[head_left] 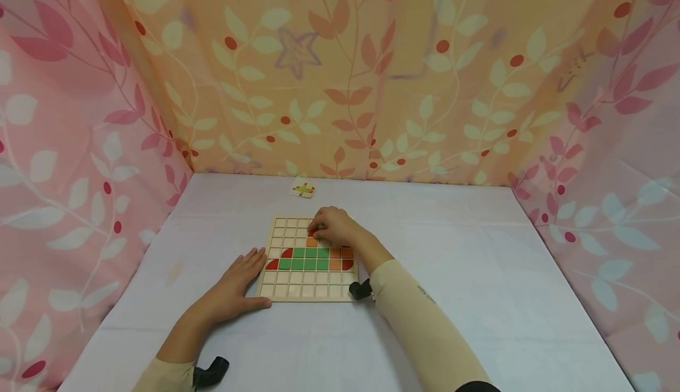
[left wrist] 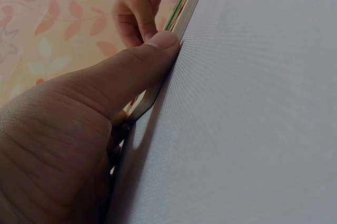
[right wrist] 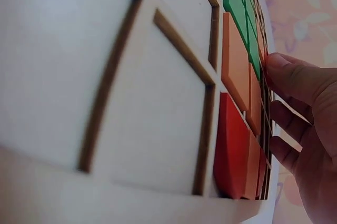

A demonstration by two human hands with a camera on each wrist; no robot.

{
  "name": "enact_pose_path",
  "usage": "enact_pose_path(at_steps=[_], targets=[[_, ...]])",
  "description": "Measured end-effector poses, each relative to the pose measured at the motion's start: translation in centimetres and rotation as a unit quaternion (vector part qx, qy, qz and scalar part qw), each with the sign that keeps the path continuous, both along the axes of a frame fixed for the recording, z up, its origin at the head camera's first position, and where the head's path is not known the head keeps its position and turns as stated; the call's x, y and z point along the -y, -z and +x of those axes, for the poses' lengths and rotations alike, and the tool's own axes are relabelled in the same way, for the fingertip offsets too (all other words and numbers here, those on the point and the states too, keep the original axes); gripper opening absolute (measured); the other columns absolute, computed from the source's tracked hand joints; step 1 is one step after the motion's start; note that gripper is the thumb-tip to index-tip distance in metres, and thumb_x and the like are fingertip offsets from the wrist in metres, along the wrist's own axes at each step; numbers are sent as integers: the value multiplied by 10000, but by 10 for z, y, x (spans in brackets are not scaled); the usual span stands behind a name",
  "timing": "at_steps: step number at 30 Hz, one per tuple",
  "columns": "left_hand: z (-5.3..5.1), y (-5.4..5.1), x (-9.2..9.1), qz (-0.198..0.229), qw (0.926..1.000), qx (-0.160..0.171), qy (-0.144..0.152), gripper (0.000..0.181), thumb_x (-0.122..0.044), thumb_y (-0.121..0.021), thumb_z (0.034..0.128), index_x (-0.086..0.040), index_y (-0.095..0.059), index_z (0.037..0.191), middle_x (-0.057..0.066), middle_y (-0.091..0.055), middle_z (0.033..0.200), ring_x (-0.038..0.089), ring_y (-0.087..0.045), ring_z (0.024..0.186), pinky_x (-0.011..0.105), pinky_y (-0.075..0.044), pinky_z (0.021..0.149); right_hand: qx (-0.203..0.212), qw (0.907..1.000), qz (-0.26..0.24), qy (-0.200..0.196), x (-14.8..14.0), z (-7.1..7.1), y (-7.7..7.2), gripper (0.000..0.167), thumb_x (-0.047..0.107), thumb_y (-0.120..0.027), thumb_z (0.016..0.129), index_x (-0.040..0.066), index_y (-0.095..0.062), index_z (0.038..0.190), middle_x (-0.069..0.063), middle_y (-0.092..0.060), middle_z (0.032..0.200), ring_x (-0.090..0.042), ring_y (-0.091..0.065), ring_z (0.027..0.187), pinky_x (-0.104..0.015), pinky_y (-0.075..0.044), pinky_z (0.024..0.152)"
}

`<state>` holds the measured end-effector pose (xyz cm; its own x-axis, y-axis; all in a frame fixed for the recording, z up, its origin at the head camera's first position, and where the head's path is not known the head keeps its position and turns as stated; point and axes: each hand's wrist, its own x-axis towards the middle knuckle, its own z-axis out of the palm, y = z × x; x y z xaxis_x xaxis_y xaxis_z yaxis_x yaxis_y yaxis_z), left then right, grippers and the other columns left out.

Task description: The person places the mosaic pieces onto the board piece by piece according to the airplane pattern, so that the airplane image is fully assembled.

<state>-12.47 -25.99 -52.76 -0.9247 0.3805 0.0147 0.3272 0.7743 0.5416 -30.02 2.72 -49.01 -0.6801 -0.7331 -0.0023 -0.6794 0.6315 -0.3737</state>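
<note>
A wooden grid board (head_left: pixel 308 290) lies on the table, with green square tiles (head_left: pixel 305 258), orange square tiles (head_left: pixel 335 258) and red rounded-corner tiles (head_left: pixel 272 264) in two rows of its cells. One orange tile (head_left: pixel 311 242) sits above those rows. My left hand (head_left: pixel 234 286) rests at the board's left edge, fingers extended, its thumb (left wrist: pixel 158 45) against the near left corner. Over the upper part of the board, my right hand (head_left: pixel 338 228) pinches a red tile (head_left: pixel 311 234) just beyond that orange tile. The fingertips partly hide this red tile.
A small card (head_left: pixel 303 188) with a green and yellow picture lies beyond the board, near the table's back edge. White cloth (head_left: pixel 457 250) covers the table. Patterned curtains (head_left: pixel 350 73) stand at the back and both sides.
</note>
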Motion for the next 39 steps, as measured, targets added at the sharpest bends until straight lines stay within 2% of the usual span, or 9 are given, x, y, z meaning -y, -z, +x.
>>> enact_pose_path(at_steps=[7,11,18,27,34,39], targets=[[0,1,-2,-39,10000,44,-24,1141,-621,-812,767,-55,-294,1611,69,-213,1707,301,-113,1595,449,-49,1300,-118,9999,39,19,-8,11,-16,220,225,-703,985,199,-775,1191,7,-691,1219,-207,-600,1178,-432,-482,1040],[0,1,-1,-40,10000,29,-9,1140,-622,-812,768,-54,-295,1610,71,-215,1707,304,-115,1594,482,-68,1295,-253,9994,-202,80,-19,24,-32,220,198,-713,977,173,-776,1186,6,-694,1206,-218,-600,1175,-463,-480,1032],[0,0,1,-60,10000,-6,-16,1125,-608,-813,776,-56,-298,1610,72,-218,1707,303,-116,1594,458,-60,1299,-708,9961,-530,16,-44,45,-57,239,144,-761,933,157,-780,1170,24,-696,1151,-217,-611,1122,-446,-495,1002],[0,2,1,-77,10000,22,-44,1128,-621,-806,776,-62,-295,1612,74,-212,1708,303,-113,1595,478,-75,1296,-1140,9915,-624,26,-84,72,-77,231,153,-794,905,175,-785,1134,33,-700,1122,-207,-619,1106,-446,-486,1009],[0,4,1,-33,10000,5,-45,1133,-640,-795,776,-63,-296,1612,81,-218,1706,311,-116,1593,428,-41,1301,-1080,9920,-587,302,-118,93,-79,247,166,-785,916,211,-776,1158,62,-684,1150,-185,-593,1150,-448,-450,1054],[-1,3,0,-51,9999,41,-79,1135,-646,-794,772,-70,-297,1614,81,-217,1706,304,-114,1594,491,-76,1293,-905,9926,-678,453,-140,105,-74,255,167,-788,913,219,-773,1163,77,-675,1145,-174,-578,1165,-444,-441,1067]])
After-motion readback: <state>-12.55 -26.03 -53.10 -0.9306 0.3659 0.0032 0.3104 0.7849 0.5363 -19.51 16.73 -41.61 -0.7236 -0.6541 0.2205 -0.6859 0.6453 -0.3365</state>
